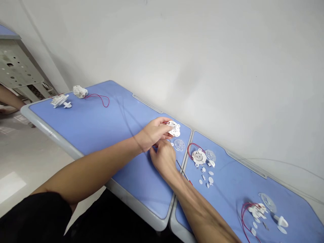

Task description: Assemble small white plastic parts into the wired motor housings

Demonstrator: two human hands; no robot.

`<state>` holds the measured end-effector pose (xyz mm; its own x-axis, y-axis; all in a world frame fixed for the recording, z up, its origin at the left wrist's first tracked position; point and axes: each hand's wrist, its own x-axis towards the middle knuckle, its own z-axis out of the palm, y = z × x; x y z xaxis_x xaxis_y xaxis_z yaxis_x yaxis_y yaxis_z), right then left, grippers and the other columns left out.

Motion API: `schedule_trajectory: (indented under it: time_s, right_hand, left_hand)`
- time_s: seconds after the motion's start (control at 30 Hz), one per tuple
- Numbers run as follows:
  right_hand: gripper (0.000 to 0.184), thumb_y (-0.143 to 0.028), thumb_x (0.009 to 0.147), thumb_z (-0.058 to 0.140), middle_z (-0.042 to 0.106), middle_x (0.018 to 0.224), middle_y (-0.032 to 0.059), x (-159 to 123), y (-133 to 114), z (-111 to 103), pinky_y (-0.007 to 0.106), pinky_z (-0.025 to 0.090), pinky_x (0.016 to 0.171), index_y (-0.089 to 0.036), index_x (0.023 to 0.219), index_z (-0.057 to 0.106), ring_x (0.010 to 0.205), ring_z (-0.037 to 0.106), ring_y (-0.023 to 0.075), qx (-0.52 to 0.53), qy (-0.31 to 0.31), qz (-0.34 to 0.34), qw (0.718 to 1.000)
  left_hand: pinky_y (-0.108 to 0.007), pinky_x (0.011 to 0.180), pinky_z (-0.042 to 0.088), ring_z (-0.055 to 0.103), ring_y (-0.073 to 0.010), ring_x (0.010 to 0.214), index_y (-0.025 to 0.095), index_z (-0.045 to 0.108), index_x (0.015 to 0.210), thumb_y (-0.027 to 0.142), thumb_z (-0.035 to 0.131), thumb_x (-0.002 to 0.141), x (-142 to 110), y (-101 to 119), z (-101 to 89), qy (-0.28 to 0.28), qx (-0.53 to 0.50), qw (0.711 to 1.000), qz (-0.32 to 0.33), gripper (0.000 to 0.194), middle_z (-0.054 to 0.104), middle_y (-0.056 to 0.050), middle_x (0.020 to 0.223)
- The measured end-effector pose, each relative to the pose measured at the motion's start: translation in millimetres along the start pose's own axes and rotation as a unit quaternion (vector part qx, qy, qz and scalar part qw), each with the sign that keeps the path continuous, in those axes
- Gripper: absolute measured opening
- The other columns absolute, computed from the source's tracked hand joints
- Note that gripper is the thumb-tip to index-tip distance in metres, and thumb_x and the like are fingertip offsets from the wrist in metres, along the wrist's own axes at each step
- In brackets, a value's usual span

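Note:
My left hand is closed around a white round plastic mechanism, thumb across its face, with a bit of red wire showing by the fingers. Just below it, my right hand is curled close to the tabletop, and its fingertips are hidden, so what it grips cannot be made out. A clear plastic disc lies beside the right hand with a few tiny white pieces. A screwdriver with a red handle lies by the right wrist, partly covered by the forearm.
Across the table joint sits another white mechanism with red wire, a clear disc and several small white parts. More wired parts lie at the right. Two white assemblies stand far left. A wall borders the back.

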<state>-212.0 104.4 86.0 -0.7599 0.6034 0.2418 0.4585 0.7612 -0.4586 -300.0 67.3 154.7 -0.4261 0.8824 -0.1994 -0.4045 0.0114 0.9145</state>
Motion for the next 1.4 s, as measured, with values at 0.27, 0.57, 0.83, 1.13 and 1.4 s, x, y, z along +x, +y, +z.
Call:
schedule_trajectory:
  time_s: [0.27,0.57,0.83,1.13,1.4]
  right_hand:
    - [0.008,-0.016,0.074,0.061,0.068,0.082,0.0073,4,3,-6,0.030,0.041,0.064,-0.017,0.080,0.066,0.075,0.060,0.0215,0.019,-0.022,0.025,0.999]
    - [0.008,-0.027,0.074,0.062,0.053,0.067,-0.0025,-10,14,-84,0.026,0.038,0.055,-0.021,0.071,0.066,0.055,0.044,0.0116,0.098,0.158,0.031,0.982]
    - [0.014,-0.020,0.073,0.060,0.061,0.079,0.0020,8,17,-78,0.031,0.043,0.063,-0.020,0.084,0.067,0.065,0.051,0.0156,0.023,0.153,-0.014,0.988]
    - [0.009,-0.022,0.073,0.059,0.062,0.077,0.0026,10,19,-69,0.031,0.041,0.061,-0.020,0.078,0.066,0.066,0.053,0.0168,0.005,0.155,-0.014,0.988]
    - [0.008,-0.023,0.073,0.061,0.057,0.073,0.0002,3,15,-81,0.028,0.040,0.058,-0.020,0.078,0.067,0.060,0.047,0.0140,0.045,0.202,-0.005,0.978]
  left_hand:
    - [-0.029,0.080,0.052,0.066,-0.0133,0.077,0.014,0.060,0.104,0.015,0.053,0.085,5,-2,-2.9,0.012,-0.003,1.000,-0.007,0.021,0.068,-0.006,0.093]
    - [-0.033,0.080,0.051,0.065,-0.0139,0.077,0.013,0.061,0.099,0.018,0.051,0.086,3,-3,-2.4,-0.003,-0.021,1.000,0.017,0.017,0.068,-0.007,0.092]
    - [-0.031,0.081,0.052,0.062,-0.0142,0.085,0.013,0.059,0.101,0.017,0.049,0.086,3,-9,-1.9,-0.039,-0.013,0.999,0.026,0.019,0.065,-0.007,0.096]
    - [-0.028,0.077,0.050,0.062,-0.0155,0.089,0.013,0.059,0.102,0.017,0.050,0.086,1,-10,0.7,-0.036,0.001,0.999,0.024,0.019,0.064,-0.008,0.099]
    - [-0.031,0.082,0.050,0.063,-0.0158,0.088,0.013,0.060,0.100,0.017,0.049,0.086,-1,-9,3.1,-0.027,0.001,1.000,0.011,0.018,0.065,-0.008,0.099]
